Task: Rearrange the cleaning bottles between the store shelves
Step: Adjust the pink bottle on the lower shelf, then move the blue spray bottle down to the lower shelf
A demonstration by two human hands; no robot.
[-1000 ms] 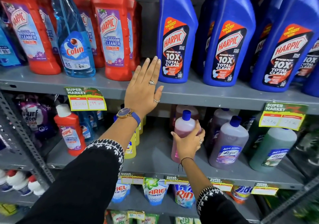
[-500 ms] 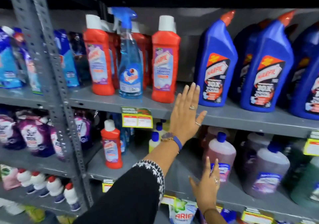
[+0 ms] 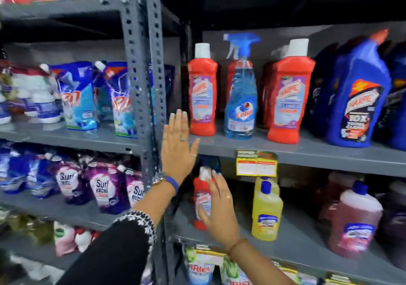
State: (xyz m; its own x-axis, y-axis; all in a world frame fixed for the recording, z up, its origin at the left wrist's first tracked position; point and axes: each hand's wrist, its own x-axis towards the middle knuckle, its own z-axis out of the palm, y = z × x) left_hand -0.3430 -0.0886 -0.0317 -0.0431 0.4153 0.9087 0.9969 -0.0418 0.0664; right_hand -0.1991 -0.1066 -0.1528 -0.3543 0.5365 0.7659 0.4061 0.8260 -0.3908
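Reaching low, I see my right hand (image 3: 216,205) spread wide, fingers against the small red bottle (image 3: 201,201) just behind it on the lower shelf (image 3: 285,244); my left hand (image 3: 178,150) lies flat and empty above.

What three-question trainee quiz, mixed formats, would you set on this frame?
1. True or false: the right hand is open in front of the small red bottle on the lower shelf.
2. Which bottle stands between the two red bottles on the upper shelf? A) yellow bottle B) blue spray bottle C) pink bottle
3. Fill in: the left hand is held flat and ____, gripping nothing.

Key: 1 true. 2 B, the blue spray bottle. 3 open.
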